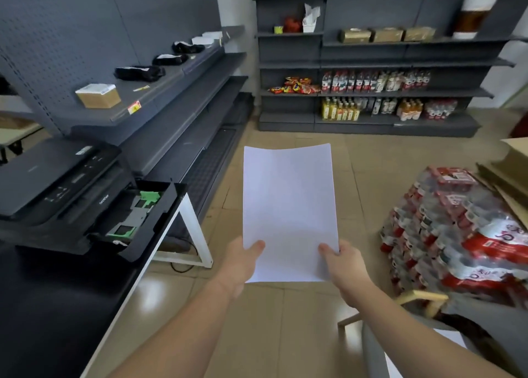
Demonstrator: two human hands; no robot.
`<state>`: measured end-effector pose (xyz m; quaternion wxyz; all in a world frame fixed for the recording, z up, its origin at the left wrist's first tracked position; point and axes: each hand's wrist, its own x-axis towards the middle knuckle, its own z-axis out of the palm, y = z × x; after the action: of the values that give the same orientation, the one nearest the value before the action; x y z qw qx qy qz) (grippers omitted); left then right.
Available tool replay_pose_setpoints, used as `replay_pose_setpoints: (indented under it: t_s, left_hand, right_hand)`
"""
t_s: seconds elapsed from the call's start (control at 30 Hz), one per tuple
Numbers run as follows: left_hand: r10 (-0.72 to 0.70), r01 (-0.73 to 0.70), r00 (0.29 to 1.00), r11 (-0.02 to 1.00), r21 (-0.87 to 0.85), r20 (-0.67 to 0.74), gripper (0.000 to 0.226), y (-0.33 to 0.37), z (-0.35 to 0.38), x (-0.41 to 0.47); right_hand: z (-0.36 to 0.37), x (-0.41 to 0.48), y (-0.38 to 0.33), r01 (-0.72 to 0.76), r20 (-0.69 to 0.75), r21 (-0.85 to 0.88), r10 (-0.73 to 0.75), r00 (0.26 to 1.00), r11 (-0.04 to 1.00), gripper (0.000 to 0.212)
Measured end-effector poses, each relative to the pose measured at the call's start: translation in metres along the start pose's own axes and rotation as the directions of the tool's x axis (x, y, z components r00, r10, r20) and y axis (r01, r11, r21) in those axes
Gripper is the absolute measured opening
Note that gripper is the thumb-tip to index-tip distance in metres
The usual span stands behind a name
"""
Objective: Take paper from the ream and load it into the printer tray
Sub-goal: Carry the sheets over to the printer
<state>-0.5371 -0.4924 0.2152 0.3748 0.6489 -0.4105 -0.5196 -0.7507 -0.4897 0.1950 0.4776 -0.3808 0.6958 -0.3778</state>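
I hold a thin stack of white paper (288, 206) flat in front of me over the floor. My left hand (243, 263) grips its near left corner and my right hand (341, 266) grips its near right corner, thumbs on top. A black printer (57, 177) sits on the dark table (57, 306) at the left. Its paper tray (143, 214) is pulled out toward me, showing green guides inside and no paper. The paper is to the right of the tray, apart from it. White sheets (451, 340) show at the bottom right, partly hidden by my right arm.
Dark shelving (177, 97) runs along the left wall behind the printer. More shelves (371, 91) with bottles and snacks stand at the back. Shrink-wrapped packs of water bottles (457, 234) are stacked on the floor at the right, with cardboard (508, 172) behind. A chair (400, 334) sits lower right.
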Motion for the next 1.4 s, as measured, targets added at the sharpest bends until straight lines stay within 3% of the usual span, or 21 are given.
replay_pose_setpoints:
  t_s: [0.53,0.77,1.03,1.1,1.23,1.4]
  left_hand:
    - [0.089,-0.09,0.985,0.996,-0.002,0.146,0.022,0.103,0.015,0.23]
    - [0.077,-0.077,0.991,0.997,-0.004,0.112,0.017,0.136,0.014,0.309]
    - [0.004,-0.011,0.993,0.998,-0.059,-0.117,0.025,0.146,-0.017,0.382]
    - [0.003,-0.018,0.977,0.998,-0.067,-0.214,0.016,0.151,-0.032,0.394]
    - [-0.079,0.009,0.916,0.984,-0.177,-0.394,0.021,0.156,-0.063,0.401]
    - [-0.189,-0.012,0.799,0.944,-0.33,-0.571,0.024,0.14,-0.103,0.383]
  right_hand:
    - [0.035,0.192,-0.107,0.033,-0.129,0.067,-0.024,0.991,0.997,0.012]
    - [0.056,0.267,-0.151,0.04,-0.11,0.072,-0.032,0.993,0.997,0.013]
    - [0.109,0.361,-0.201,0.091,0.093,-0.022,-0.089,0.992,0.996,0.011]
    - [0.131,0.385,-0.218,0.117,0.175,-0.058,-0.105,0.979,0.991,0.01]
    - [0.183,0.42,-0.251,0.203,0.359,-0.108,-0.152,0.921,0.973,0.01]
    - [0.257,0.427,-0.274,0.306,0.58,-0.113,-0.187,0.793,0.945,0.015]
